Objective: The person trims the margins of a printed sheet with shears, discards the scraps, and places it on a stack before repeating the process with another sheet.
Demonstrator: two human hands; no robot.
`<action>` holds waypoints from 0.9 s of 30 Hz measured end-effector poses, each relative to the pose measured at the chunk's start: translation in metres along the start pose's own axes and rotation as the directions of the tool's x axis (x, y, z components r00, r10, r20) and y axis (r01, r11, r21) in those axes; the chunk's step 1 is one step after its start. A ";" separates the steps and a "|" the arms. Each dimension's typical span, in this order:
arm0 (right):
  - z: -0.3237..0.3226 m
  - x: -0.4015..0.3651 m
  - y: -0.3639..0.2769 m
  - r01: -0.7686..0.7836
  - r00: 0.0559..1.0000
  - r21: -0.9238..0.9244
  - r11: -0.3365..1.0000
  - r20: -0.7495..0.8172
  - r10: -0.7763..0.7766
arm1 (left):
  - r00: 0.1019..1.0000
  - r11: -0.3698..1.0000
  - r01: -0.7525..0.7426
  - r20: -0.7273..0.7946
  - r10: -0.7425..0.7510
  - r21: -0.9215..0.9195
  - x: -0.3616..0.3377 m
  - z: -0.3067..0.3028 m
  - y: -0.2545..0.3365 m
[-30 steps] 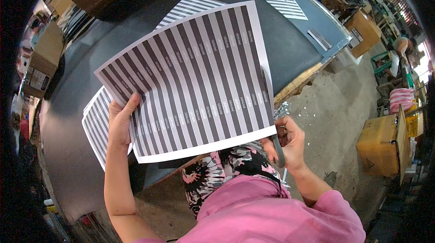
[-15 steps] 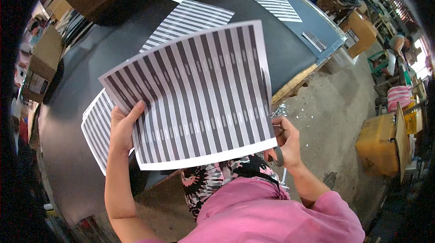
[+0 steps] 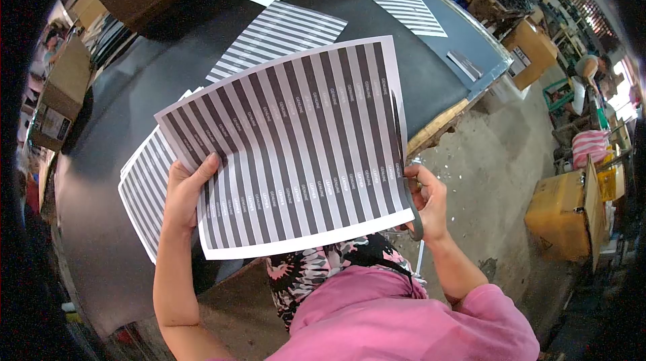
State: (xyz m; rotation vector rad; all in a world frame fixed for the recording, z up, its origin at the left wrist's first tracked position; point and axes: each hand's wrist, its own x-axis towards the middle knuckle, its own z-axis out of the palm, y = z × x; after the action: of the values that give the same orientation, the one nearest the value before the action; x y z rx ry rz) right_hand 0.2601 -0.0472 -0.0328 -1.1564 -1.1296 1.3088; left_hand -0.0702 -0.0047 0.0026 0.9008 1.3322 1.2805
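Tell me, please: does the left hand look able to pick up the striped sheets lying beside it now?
Probably not freely: the left hand appears close to the lying sheets, but it grips the raised striped sheet and would likely have to release it first.

Striped sheet (image 3: pixel 296 152) (white-margined, lettered GENUINE LEATHER) held up, curved; dark-handled scissors (image 3: pixel 418 228) along its right edge.

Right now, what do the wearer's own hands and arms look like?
The left hand and right hand are bare, no gloves; neither wrist shows a watch or band. Both forearms are uncovered. The right sleeve is short and pink; the left one is mostly out of frame.
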 end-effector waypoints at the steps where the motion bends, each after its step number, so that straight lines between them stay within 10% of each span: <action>1: 0.000 0.000 0.000 0.002 1.000 0.014 1.000 0.003 -0.002 | 1.000 1.000 0.019 0.011 -0.019 -0.016 0.001 -0.001 -0.001; 27: 0.002 -0.004 -0.001 -0.033 0.999 0.034 0.999 -0.020 0.033 | 1.000 0.997 0.003 0.029 -0.001 -0.075 0.001 0.000 -0.004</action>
State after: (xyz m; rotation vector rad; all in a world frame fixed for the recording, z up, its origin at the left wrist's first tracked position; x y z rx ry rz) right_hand 0.2587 -0.0513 -0.0317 -1.1654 -1.0739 1.3339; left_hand -0.0703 -0.0040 -0.0019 0.8622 1.2541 1.3027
